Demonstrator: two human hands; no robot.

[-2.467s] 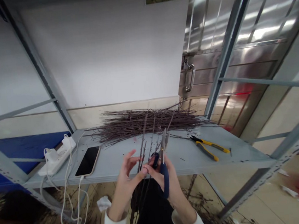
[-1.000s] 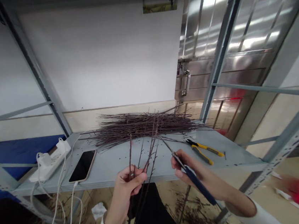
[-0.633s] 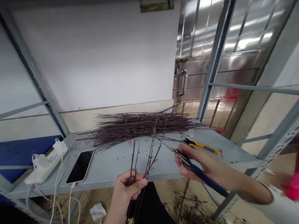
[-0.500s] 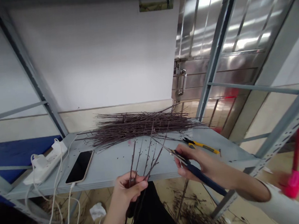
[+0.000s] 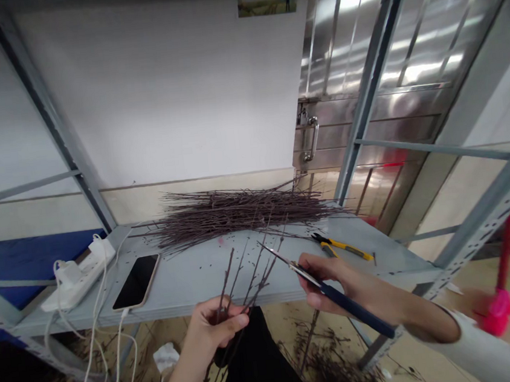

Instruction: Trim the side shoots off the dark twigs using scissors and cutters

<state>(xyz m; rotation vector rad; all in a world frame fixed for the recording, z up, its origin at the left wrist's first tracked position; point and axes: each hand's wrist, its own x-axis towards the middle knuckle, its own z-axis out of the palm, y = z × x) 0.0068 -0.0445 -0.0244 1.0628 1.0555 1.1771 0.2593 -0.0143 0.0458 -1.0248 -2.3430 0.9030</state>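
Grey metal shelf (image 5: 192,289) under a long pile of dry twigs (image 5: 235,217) — in front of it, left hand (image 5: 217,325) with fingers (image 5: 232,322) closed tightly around some thin twigs (image 5: 225,279); right hand (image 5: 328,283) wrapped around blue-handled scissors (image 5: 353,305), tips just beside those twigs.

Hands: two. Left hand (image 5: 212,329) holds one bunch of twigs (image 5: 228,270), stems uncountable; right hand (image 5: 331,283) holds one pair of blue-handled scissors (image 5: 353,304). Metal shelf (image 5: 192,289): one twig pile (image 5: 239,217) along the back edge, stems uncountable; one phone (image 5: 136,281) and one power strip (image 5: 77,281) near the left end; one pair of yellow-handled pliers (image 5: 340,246) near the right end.
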